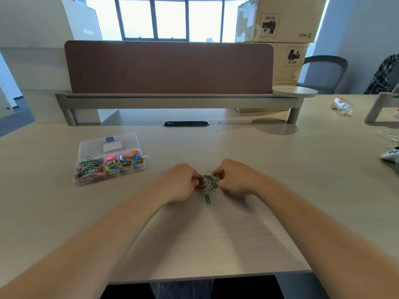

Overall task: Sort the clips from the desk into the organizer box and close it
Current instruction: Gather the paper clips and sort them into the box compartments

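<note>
A small heap of coloured paper clips [210,182] lies on the desk in front of me, mostly green with some red and white. One green clip [207,199] lies apart, just nearer to me. My left hand [180,182] touches the heap's left side, fingers curled on clips there. At the heap's right side, my right hand [235,178] pinches at clips with its fingertips. The clear plastic organizer box [109,158] sits to the left, lid raised, its compartments holding paper clips and binder clips.
A brown divider panel [168,67] stands across the back of the desk above a cable slot [186,123]. A crumpled plastic bottle [343,106] and a white controller [390,155] lie at the far right. Cardboard boxes [280,20] are stacked behind.
</note>
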`<state>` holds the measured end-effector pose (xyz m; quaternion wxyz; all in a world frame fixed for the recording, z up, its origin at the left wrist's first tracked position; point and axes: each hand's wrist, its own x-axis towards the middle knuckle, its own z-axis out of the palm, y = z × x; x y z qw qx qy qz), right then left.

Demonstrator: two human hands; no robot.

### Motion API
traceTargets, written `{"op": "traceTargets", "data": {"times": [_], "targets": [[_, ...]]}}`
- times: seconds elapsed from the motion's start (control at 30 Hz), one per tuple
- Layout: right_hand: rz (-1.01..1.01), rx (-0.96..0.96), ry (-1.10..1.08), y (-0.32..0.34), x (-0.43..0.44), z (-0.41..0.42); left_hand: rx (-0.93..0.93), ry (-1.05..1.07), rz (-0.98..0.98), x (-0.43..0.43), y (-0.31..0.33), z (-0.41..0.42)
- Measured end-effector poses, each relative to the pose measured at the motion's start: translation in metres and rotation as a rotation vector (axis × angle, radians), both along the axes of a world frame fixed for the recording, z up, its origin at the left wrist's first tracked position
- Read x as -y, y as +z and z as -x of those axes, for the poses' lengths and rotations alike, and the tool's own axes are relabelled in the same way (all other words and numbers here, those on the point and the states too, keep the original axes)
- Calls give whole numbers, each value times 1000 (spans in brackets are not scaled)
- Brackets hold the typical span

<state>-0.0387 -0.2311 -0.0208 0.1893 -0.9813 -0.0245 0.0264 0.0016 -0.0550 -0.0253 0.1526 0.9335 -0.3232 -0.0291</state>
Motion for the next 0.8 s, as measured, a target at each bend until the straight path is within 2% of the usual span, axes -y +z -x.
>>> {"op": "traceTargets", "data": {"times": [0.23,0.47,0.8], "targets": [[48,-84,71,14,5,5,-86,-114,38,-7,4,1],[95,11,31,2,-3,-8,30,-3,87,-2,-2,6],[56,79,14,0,-10,-17,37,124,88,5,-2,-5]]}}
